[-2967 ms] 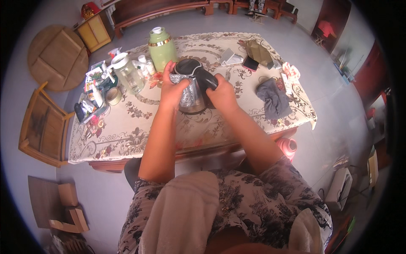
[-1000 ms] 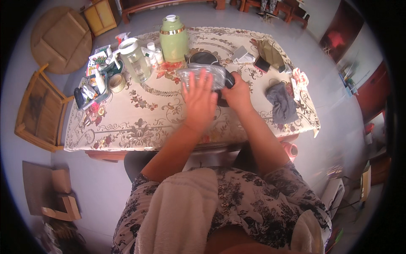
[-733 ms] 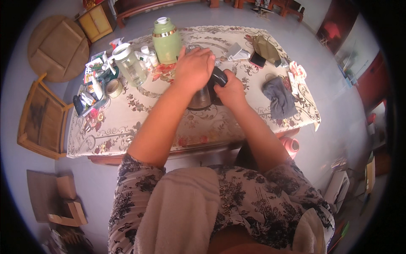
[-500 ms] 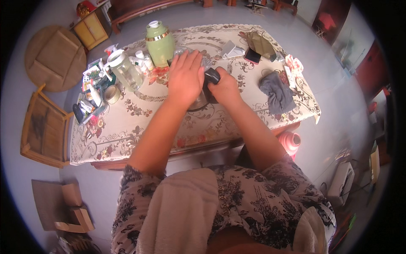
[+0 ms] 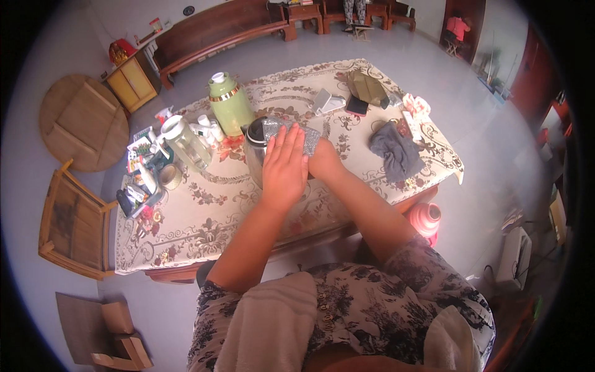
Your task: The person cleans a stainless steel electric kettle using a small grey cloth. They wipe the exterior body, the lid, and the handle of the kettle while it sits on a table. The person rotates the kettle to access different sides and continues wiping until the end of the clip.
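A metal kettle (image 5: 254, 154) with a black-rimmed top stands upright near the middle of the table, partly hidden by my hands. A silvery mesh-like cloth (image 5: 271, 126) lies over its upper right side and handle area. My left hand (image 5: 286, 166) holds this cloth against the kettle, fingers long and close together on top of it. Just to the right, my right hand (image 5: 325, 161) is closed at the kettle's handle; its fingers and the handle itself are mostly covered by the cloth and left hand.
A green thermos (image 5: 230, 106) stands just behind the kettle. Left of it are a clear pitcher (image 5: 186, 144), white bottles (image 5: 207, 128) and a cluttered basket (image 5: 144, 193). To the right lie a phone (image 5: 356, 105) and a grey cloth (image 5: 396, 152) on the patterned tablecloth (image 5: 204, 214).
My left hand and the silvery cloth have shifted from the kettle's top toward its handle side, baring the black-rimmed top and covering the handle. The view has tilted upward.
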Demonstrator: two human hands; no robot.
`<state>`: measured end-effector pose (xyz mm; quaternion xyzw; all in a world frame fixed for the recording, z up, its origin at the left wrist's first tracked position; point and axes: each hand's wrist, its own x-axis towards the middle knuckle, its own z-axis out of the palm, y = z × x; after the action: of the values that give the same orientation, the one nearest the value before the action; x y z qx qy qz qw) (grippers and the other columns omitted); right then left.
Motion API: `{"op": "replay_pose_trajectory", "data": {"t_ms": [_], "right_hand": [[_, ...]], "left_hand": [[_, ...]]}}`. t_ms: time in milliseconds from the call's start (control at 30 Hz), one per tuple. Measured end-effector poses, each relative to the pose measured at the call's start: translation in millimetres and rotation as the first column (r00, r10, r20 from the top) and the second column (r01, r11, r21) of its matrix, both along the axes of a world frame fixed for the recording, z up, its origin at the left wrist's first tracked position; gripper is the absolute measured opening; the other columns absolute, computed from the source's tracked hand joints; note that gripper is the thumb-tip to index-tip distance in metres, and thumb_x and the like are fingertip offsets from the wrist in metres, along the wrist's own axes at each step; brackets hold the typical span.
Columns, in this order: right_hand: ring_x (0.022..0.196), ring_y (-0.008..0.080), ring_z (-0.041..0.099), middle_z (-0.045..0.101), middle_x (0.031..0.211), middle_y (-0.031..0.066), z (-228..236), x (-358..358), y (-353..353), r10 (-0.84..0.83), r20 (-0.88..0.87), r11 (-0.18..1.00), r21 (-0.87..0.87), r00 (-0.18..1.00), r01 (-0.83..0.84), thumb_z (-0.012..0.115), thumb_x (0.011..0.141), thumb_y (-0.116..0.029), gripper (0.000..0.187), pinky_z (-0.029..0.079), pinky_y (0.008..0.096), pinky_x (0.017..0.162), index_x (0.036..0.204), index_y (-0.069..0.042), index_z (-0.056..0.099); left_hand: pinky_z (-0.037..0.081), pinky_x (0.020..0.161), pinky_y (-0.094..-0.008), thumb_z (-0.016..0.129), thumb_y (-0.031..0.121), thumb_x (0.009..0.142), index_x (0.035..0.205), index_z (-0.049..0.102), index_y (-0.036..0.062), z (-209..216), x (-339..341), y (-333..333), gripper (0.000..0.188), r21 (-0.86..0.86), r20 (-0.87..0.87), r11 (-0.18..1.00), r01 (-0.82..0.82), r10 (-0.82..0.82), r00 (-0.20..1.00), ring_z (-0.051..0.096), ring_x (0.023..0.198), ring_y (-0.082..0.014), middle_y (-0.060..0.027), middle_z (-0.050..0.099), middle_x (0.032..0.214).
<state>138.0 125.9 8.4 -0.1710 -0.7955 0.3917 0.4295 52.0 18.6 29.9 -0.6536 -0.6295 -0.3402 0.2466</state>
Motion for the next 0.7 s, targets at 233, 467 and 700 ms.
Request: {"op": "replay_pose_trajectory", "data": {"t_ms": [233, 467, 700], "right_hand": [[0.084, 0.0423, 0.062, 0.063, 0.086, 0.026, 10, 1, -9, -0.225, 0.186, 0.973, -0.011, 0.956, 0.231, 0.066, 0.073, -0.011, 0.029, 0.051, 0.0432, 0.073, 0.099, -0.001, 0.058], [0.083, 0.043, 0.061, 0.063, 0.083, 0.0253, 10, 3, -9, -0.215, 0.185, 0.976, -0.002, 0.959, 0.219, 0.065, 0.07, -0.011, 0.031, 0.05, 0.0442, 0.074, 0.098, -0.001, 0.056], [0.082, 0.0399, 0.063, 0.064, 0.083, 0.0231, 5, -2, 10, -0.196, 0.198, 0.978, -0.029, 0.961, 0.205, 0.068, 0.07, -0.012, 0.029, 0.05, 0.0435, 0.073, 0.095, -0.003, 0.056]], "left_hand": [[0.028, 0.106, -0.0561, 0.044, 0.026, 0.095, 0.119, 0.059, 0.0136, 34, -33, 25, 0.031, -0.25, -0.035, 0.955, -0.16, 0.156, 0.987, 0.047, 0.125, -0.0224, -0.0011, 0.054, 0.131], [0.027, 0.108, -0.0565, 0.04, 0.032, 0.097, 0.126, 0.056, 0.0143, 52, -59, 36, 0.037, -0.416, 0.015, 0.886, -0.206, 0.233, 0.972, 0.046, 0.125, -0.024, -0.0026, 0.054, 0.132], [0.031, 0.106, -0.05, 0.046, 0.026, 0.093, 0.114, 0.061, 0.008, 48, -54, 26, 0.031, -0.326, 0.054, 0.915, -0.238, 0.269, 0.962, 0.053, 0.115, -0.0301, -0.0104, 0.06, 0.119]]}}
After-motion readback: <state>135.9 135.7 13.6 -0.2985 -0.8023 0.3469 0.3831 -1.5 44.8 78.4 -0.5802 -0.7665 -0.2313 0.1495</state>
